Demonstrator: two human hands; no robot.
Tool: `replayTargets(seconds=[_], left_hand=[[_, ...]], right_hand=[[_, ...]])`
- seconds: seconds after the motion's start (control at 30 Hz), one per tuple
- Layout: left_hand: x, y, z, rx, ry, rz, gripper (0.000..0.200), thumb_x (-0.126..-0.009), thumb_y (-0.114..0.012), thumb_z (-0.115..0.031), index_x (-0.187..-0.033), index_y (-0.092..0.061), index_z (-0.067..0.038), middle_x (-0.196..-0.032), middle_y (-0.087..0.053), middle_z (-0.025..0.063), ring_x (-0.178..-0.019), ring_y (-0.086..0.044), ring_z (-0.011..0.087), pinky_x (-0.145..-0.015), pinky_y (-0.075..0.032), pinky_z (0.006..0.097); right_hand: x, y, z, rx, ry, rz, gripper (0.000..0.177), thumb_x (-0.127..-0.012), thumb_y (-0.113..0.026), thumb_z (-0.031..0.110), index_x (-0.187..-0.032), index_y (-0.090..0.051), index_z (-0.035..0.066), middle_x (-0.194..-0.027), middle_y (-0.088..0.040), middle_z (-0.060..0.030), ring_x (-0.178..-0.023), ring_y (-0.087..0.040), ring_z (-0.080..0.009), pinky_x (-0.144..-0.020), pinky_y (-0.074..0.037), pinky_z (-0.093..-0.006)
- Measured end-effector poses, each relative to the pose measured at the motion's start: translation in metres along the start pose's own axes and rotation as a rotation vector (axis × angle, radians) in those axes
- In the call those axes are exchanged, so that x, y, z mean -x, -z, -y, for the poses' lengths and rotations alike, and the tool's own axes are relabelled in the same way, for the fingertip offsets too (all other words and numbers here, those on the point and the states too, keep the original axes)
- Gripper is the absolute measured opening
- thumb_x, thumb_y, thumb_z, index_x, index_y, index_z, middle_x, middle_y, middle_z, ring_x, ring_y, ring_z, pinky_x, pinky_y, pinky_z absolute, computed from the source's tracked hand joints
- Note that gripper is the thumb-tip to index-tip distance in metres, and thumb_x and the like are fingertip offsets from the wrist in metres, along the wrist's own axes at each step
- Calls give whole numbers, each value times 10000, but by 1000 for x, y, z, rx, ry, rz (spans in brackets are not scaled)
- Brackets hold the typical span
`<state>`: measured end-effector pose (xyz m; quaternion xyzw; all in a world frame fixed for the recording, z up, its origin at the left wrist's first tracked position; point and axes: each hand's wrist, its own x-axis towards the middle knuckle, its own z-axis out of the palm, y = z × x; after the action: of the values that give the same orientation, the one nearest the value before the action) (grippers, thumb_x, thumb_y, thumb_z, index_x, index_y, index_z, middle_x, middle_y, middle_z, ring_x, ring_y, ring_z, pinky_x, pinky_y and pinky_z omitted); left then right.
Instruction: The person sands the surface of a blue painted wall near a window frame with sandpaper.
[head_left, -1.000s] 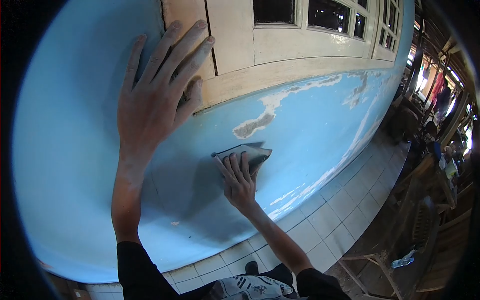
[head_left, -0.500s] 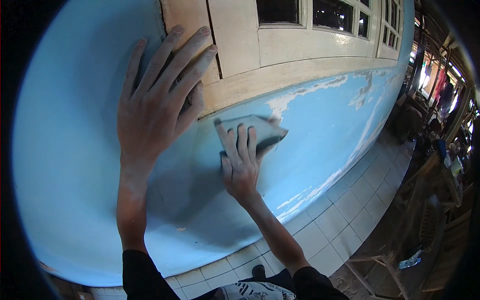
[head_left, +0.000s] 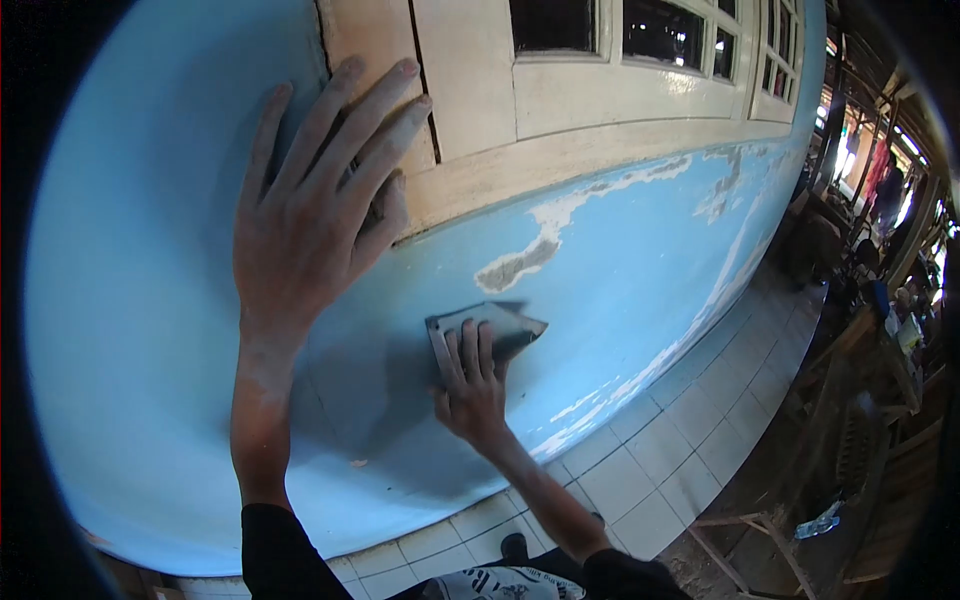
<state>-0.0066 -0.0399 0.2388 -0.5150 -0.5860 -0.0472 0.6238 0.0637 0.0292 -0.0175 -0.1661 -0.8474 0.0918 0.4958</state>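
Blue-painted wall [head_left: 150,300] fills my view beneath a cream window frame [head_left: 560,150]. My sandpaper [head_left: 500,322] is a small grey sheet with a pointed corner, lying flat on the wall well below the frame. My right hand [head_left: 470,390] holds it pinned there, fingers [head_left: 468,350] stretched straight over its lower part. My left hand [head_left: 305,225] lies spread open, empty, across the frame's lower left corner. Paint has flaked in a patch [head_left: 520,262] just below the frame; pale floor tiles [head_left: 650,470] run beneath.

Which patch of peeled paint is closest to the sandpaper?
The grey-white patch just above the sandpaper under the right hand; the others lie farther off to the right.
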Motion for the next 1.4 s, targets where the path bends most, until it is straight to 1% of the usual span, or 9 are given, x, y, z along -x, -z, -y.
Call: replayTargets(seconds=[0.23,0.33,0.47,0.63,0.8,0.9,1.0,1.17,1.4], left_hand=[[0,0,-2,15,3,-23,436,-795,-576,-150,-1223,-586,-231,-1377,-491,-93,-1293,-431,147,-1129,-290,458],[-3,2,0,2,6,-12,429,-796,-573,-147,-1217,-589,-228,-1370,-496,-93,-1293,-430,142,-1128,-294,456],[0,1,1,2,1,26,455,-808,-570,-155,-1257,-562,-229,-1398,-468,-85,-1325,-389,146,-1142,-263,464],[1,0,2,-5,4,64,488,-821,-570,-169,-1303,-532,-237,-1429,-438,-76,-1356,-351,149,-1159,-224,471],[3,-1,2,28,1,44,481,-812,-578,-158,-1286,-549,-232,-1419,-452,-62,-1351,-359,159,-1157,-224,477],[2,-1,1,32,4,40,473,-806,-577,-140,-1271,-561,-222,-1413,-461,-55,-1344,-372,166,-1148,-237,479],[2,0,1,56,3,33,469,-804,-572,-122,-1264,-567,-213,-1411,-464,-54,-1337,-383,169,-1139,-252,477],[3,0,1,48,6,33,471,-801,-574,-114,-1261,-569,-213,-1405,-470,-54,-1328,-396,171,-1136,-260,472],[3,-3,1,39,7,9,469,-799,-570,-107,-1254,-575,-219,-1397,-480,-58,-1323,-406,173,-1142,-255,470]], right_hand=[[-75,38,-5,-118,-113,-274,642,-855,-537,240,-1454,-349,103,-1489,-345,-133,-1399,-267,-342,-1035,-66,-717],[-13,21,10,80,-31,-73,574,-880,-504,166,-1432,-381,69,-1459,-402,-127,-1391,-301,-317,-1042,-57,-710],[-42,29,-30,52,-67,-324,532,-873,-476,103,-1397,-421,35,-1374,-487,-178,-1359,-352,-352,-1045,-7,-719],[-62,56,-16,-79,-87,-171,694,-858,-417,39,-1490,-130,3,-1537,-216,-179,-1363,-279,-450,-1097,-128,-636],[-72,59,-22,-277,-10,-226,761,-827,-496,1,-1485,-113,-16,-1531,-198,-211,-1385,-227,-439,-1117,-165,-590],[-85,69,-12,-319,-165,-186,812,-809,-486,-40,-1487,-40,-11,-1552,-115,-204,-1371,-163,-516,-1113,-104,-623],[-67,60,-11,-237,-74,-28,809,-806,-481,-49,-1494,-61,12,-1557,-119,-188,-1383,-144,-502,-1111,-86,-629],[-87,79,-41,-397,-138,-294,771,-796,-504,-9,-1489,-167,23,-1547,-196,-160,-1393,-199,-447,-1098,-111,-644],[-71,78,-44,-92,144,-188,687,-718,-380,-87,-1403,-346,-50,-1443,-376,-236,-1358,-321,-411,-1101,-159,-611]])
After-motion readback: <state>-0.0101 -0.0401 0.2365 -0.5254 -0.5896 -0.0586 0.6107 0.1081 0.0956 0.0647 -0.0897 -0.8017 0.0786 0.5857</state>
